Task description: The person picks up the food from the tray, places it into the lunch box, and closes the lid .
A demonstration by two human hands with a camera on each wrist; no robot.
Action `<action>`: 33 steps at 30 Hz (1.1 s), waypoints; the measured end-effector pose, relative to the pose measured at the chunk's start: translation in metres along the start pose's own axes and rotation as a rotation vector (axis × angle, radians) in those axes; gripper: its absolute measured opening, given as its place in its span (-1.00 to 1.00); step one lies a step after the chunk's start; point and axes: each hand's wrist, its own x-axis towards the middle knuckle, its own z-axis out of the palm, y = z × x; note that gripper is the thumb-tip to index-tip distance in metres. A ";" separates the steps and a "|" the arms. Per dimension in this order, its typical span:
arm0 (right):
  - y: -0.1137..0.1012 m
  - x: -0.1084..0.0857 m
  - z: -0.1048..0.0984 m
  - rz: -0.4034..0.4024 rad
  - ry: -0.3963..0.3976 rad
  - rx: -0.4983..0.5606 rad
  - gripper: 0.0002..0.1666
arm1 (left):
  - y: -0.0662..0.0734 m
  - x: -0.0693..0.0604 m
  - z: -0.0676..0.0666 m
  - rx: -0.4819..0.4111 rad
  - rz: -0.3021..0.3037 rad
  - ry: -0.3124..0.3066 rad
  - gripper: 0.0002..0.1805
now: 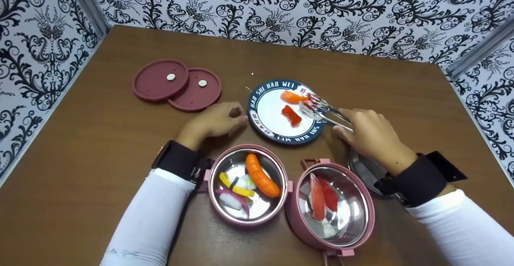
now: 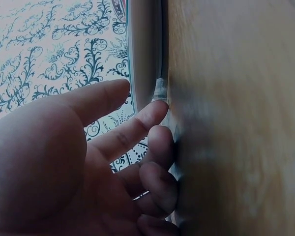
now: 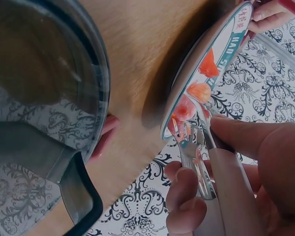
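Observation:
My right hand (image 1: 371,133) grips a pair of metal serving tongs (image 3: 209,152), one tip fork-shaped and the other spoon-like. Their tips reach over the right part of a blue-rimmed white plate (image 1: 267,115), around a pinkish food piece (image 3: 185,108) partly hidden by the metal. An orange piece (image 1: 292,96) and a red piece (image 1: 291,116) lie on the same plate. At the plate's left edge my left hand (image 1: 220,119) rests on the table, fingers loosely bent and holding nothing; its fingertips are close to the rim, and whether they touch it I cannot tell.
A pink pot (image 1: 219,162) nearer me holds an orange sausage-like piece (image 1: 262,175) and several colourful food pieces. Beside it, another pink pot (image 1: 293,202) contains red pieces (image 1: 317,197). Under my right wrist lies a glass lid (image 3: 105,98). Two dark-pink round lids (image 1: 154,85) overlap at back left.

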 end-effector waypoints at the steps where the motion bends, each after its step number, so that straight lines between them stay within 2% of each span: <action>1: 0.000 -0.001 0.001 -0.004 0.005 0.003 -0.49 | 0.000 0.000 0.001 -0.005 -0.001 0.001 -0.69; 9: -0.006 -0.016 0.000 -0.029 0.028 0.032 -0.47 | -0.002 0.001 0.002 -0.004 -0.010 -0.016 -0.69; 15: -0.013 -0.029 -0.004 -0.058 0.089 0.060 -0.47 | 0.000 0.001 0.000 0.000 0.008 0.003 -0.68; 21: -0.019 -0.044 -0.009 -0.062 0.076 0.065 -0.46 | -0.001 -0.002 0.002 -0.009 -0.010 -0.023 -0.68; 27: -0.022 -0.067 -0.016 -0.106 0.169 0.068 -0.42 | 0.001 0.001 0.001 -0.010 -0.001 -0.021 -0.67; 30: -0.025 -0.082 -0.020 -0.130 0.210 0.056 -0.39 | 0.001 0.000 0.000 -0.009 -0.013 -0.036 -0.67; 33: -0.028 -0.099 -0.026 -0.140 0.252 0.047 -0.35 | 0.001 0.000 -0.001 -0.010 -0.011 -0.020 -0.67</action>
